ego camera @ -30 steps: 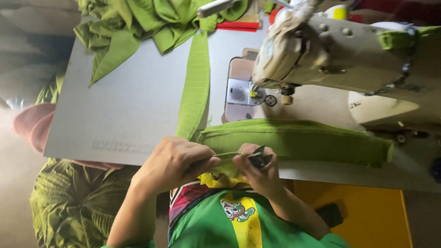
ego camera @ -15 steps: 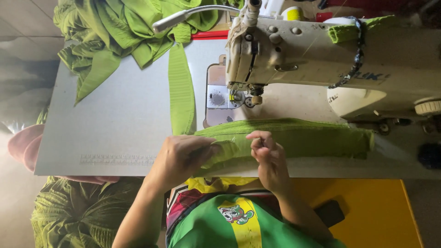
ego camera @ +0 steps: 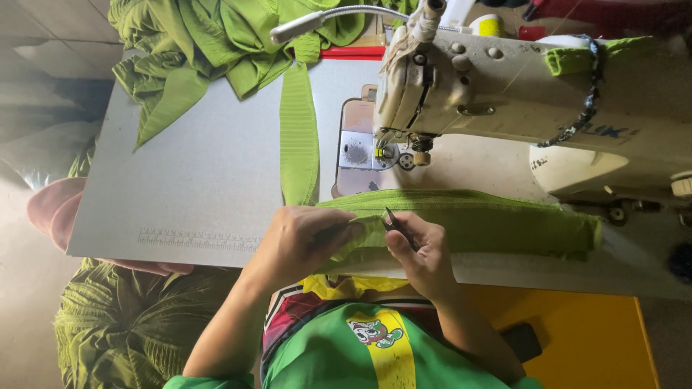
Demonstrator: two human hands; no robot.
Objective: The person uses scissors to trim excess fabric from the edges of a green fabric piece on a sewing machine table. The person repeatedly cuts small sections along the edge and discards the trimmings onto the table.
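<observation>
Green cloth (ego camera: 476, 216), folded into a long padded band, lies along the near edge of the bench (ego camera: 216, 180), just in front of the sewing machine (ego camera: 504, 94). The person's left hand (ego camera: 299, 241) rests on the band's near end, fingers curled down and pinching the fabric against the bench edge. The right hand (ego camera: 425, 256) sits just beside it, fingers closed around a small dark tool (ego camera: 400, 227), likely thread snips, with the point touching the cloth between the two hands.

A second, narrower strip of the same green cloth (ego camera: 299, 137) runs away across the bench toward a loose heap of green fabric (ego camera: 216, 43) at the far side. More of it is bundled below the bench edge on the left (ego camera: 122, 331).

Judging by how it folds and sags, the band looks light, soft and limp, with no stiffness of its own; it would slump if lifted by one end. It seems unlikely to slip, being a woven, slightly ribbed material, and it is not fragile. The best hold appears to be a pinch on the folded edge, close to the spot being worked, keeping the layers flat together.
</observation>
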